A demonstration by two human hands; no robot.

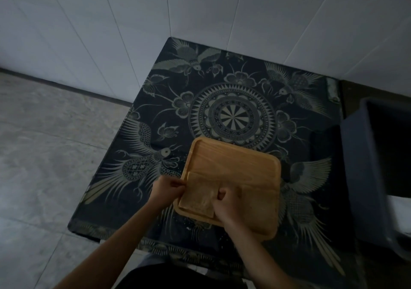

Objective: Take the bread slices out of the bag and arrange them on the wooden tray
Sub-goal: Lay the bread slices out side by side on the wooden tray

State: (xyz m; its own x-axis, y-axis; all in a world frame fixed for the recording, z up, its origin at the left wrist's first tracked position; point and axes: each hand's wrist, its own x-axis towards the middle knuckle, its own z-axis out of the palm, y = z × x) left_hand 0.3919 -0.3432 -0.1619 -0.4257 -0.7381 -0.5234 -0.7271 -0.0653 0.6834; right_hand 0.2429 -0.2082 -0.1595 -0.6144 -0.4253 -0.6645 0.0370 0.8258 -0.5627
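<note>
Bread slices (198, 196) sat in the near part of the wooden tray (235, 166), far half bare; a second slice under the right hand was hard to make out. Left hand (168, 189), at the tray's left rim: grip pinched on the left slice's edge. Right hand (231, 204): fingers curled, knuckles pressed down on the slice; couldn't tell if it pinched anything. Tray sat on the patterned surface (233, 101). Bag not visible. Dark bin (378, 166) far right. Judgement: squaring the slice up. Do it well: light pressure, slide flat, butt edges to the rim, no crushing or overlap.
</note>
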